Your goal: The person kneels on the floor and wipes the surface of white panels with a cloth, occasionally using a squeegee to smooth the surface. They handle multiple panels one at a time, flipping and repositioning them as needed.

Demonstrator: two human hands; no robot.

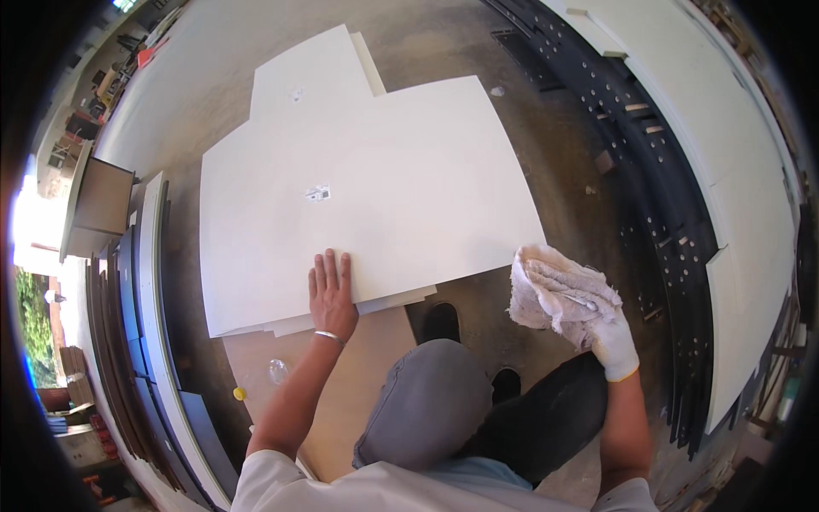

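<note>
Your white panel (401, 154) lies flat at the centre and toward 11 o'clock, its long axis running from between 8 and 9 o'clock to between 2 and 3, so that its near long edge faces you at 6. Under it another panel (299, 72) sticks out toward 11 o'clock; the rest of that one is covered, and more pale edges show beneath your near edge, too overlapped to count. Your bare left hand (333, 294) rests palm down by that edge, fingers nearly together and pointing to 12, pinching nothing; its thumb is hard to make out. Your gloved right hand (614, 346), at 4 o'clock, is closed around a bunched cloth (559, 294), whose folds hide your fingertips; the cloth overlaps the view of the panel's near right corner, and you cannot tell whether they touch. A brown board (384, 346) lies at 6 to 7 o'clock, partly hidden by the panel, your left forearm and your knee (426, 401). Dark boards (631, 145) curve along from 1 to 4 o'clock, the white sheets (751, 162) beyond them cut off by the dark rim. A small label (317, 194) sits mid-panel, its print too small to read; a fainter label (296, 95) marks the panel underneath.
</note>
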